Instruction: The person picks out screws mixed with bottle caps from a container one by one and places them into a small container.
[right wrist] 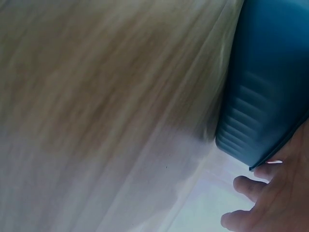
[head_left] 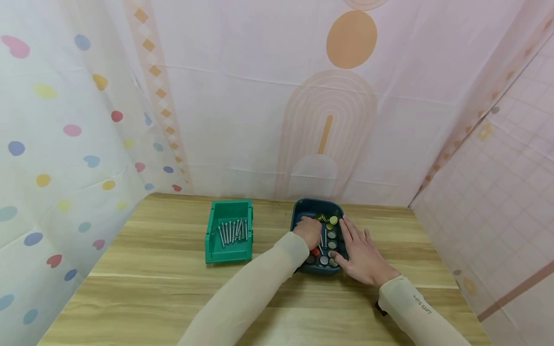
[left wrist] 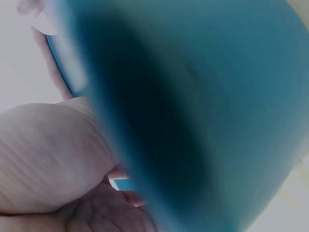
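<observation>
A dark blue bin [head_left: 320, 270] stands on the table with coins or round discs in gold and silver, a few screws [head_left: 325, 239] and an orange-red piece [head_left: 315, 251] in it. My left hand [head_left: 308, 231] reaches down inside, over the bin's left half. Its fingertips are hidden in the head view, and I cannot tell what they hold. In the left wrist view the bin's wall [left wrist: 231, 96] covers most of the picture beside the palm. Along the right rim lies my right hand [head_left: 362, 254], fingers stretched out and thumb over the silver discs [head_left: 332, 244].
Left of the blue bin is a green open-front bin [head_left: 228, 256] with several long screws [head_left: 232, 231] lying in it. Both stand on a wooden table [head_left: 164, 269], near its back edge. Patterned cloth [head_left: 233, 120] hangs behind and at both sides.
</observation>
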Available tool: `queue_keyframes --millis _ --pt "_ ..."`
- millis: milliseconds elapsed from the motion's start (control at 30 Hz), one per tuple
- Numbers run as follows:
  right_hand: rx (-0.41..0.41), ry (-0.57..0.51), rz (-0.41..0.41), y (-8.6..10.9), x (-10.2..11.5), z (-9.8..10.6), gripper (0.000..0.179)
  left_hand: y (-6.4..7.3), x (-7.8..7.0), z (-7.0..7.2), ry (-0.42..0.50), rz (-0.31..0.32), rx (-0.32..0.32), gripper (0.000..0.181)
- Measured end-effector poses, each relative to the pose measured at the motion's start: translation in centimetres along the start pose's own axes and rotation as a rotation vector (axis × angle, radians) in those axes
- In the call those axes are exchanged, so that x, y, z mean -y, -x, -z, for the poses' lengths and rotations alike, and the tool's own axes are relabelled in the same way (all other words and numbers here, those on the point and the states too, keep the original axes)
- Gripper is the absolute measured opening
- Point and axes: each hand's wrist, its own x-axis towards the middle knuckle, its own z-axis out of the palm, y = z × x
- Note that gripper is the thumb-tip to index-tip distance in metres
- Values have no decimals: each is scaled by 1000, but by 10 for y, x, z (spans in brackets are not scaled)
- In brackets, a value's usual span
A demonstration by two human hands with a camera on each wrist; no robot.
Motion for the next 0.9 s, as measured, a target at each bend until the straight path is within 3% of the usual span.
queue_keyframes --millis 67,167,333,533,600,800,900 --pt "-4 -2 1 0 0 0 100 -18 7 -10 8 -10 19 28" --pt "-7 1 4 0 1 0 99 -32 13 -21 -9 -35 -1 23" --pt "-5 0 0 0 2 0 97 -50 25 -33 63 -119 -24 12" --pt "-9 1 -5 0 3 1 97 -54 34 -38 92 -175 -34 33" --pt "-8 1 -6 0 3 2 97 -45 34 -34 91 -168 -45 43" --pt "-3 -3 -5 1 5 3 97 24 20 10 113 -166 -84 67" --pt "2 -6 -6 2 5 3 96 47 18 25 145 -185 -107 72"
